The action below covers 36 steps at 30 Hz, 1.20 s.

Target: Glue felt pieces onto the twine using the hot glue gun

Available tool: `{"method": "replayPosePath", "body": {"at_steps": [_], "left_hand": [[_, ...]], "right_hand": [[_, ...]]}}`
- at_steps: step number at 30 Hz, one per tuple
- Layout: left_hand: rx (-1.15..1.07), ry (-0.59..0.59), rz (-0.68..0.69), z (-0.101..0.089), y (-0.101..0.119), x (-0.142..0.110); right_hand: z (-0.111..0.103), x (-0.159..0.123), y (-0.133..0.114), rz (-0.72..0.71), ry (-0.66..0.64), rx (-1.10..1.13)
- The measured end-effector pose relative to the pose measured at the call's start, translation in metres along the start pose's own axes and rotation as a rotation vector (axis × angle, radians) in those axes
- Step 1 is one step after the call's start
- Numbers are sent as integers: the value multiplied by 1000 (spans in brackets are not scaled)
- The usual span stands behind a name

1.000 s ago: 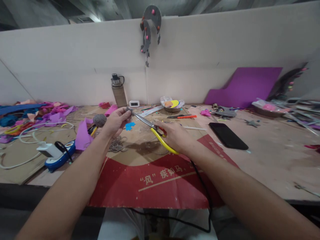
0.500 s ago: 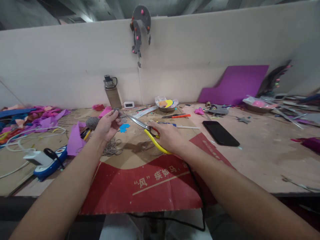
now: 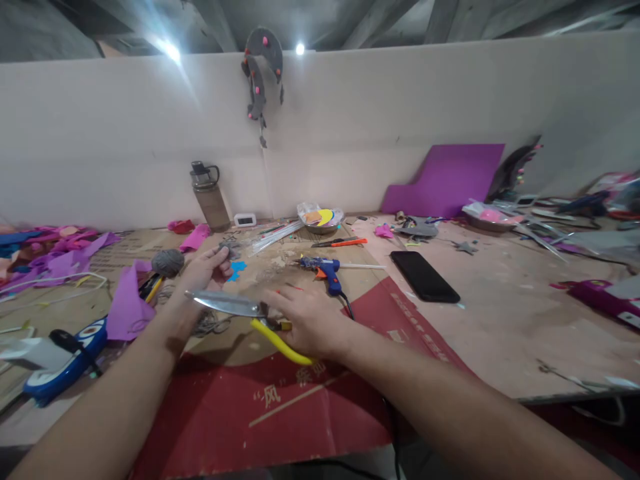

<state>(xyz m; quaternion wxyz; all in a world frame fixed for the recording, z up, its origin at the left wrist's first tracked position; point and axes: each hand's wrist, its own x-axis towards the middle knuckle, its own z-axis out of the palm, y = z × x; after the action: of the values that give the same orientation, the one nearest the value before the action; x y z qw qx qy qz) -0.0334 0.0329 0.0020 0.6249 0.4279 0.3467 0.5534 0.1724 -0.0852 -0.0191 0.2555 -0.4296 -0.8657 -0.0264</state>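
Note:
My right hand (image 3: 313, 323) grips yellow-handled scissors (image 3: 230, 303), whose blades point left across my left forearm in this view and look closed. My left hand (image 3: 207, 270) is pinched on a small grey piece (image 3: 228, 249), its exact shape partly hidden by the fingers. Just right of that hand lies a blue cut-out (image 3: 237, 270). Loose grey yarn (image 3: 213, 325) rests on the cardboard between my arms, and a ball of grey yarn (image 3: 168, 263) sits left of my left hand. Beyond my right hand is a blue hot glue gun (image 3: 327, 272) with a white glue stick.
A black phone (image 3: 424, 276) lies to the right, an orange utility knife (image 3: 345, 243) farther back. A bottle (image 3: 211, 200) and a bowl (image 3: 323, 227) stand near the white partition. Purple and pink scraps (image 3: 60, 257) and a blue power strip (image 3: 65, 360) fill the left side.
The scissors have moved away from the grey piece, down and left toward me, and their blades are now over my left forearm. The glue gun shows more fully. The view has shifted slightly.

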Motion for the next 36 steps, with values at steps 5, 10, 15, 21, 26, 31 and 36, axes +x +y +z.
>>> {"method": "replayPosePath", "body": {"at_steps": [5,10,15,21,26,31,36], "left_hand": [[24,8,-11,-1,-4,2],[6,-39,-3,-5,-9,2],[9,23,20,-2,-12,1],[5,15,-9,-2,-14,0],[35,65,13,-2,-13,-1],[30,110,18,1,-15,-3],[53,84,1,4,-20,-7]], "right_hand": [[5,0,0,11,-14,88],[7,1,-1,82,-32,303],[8,0,-5,118,-22,388],[9,1,-4,161,-3,480],[14,1,-4,214,-19,593],[7,1,-7,258,-43,701],[-3,2,-4,207,-49,708]]}}
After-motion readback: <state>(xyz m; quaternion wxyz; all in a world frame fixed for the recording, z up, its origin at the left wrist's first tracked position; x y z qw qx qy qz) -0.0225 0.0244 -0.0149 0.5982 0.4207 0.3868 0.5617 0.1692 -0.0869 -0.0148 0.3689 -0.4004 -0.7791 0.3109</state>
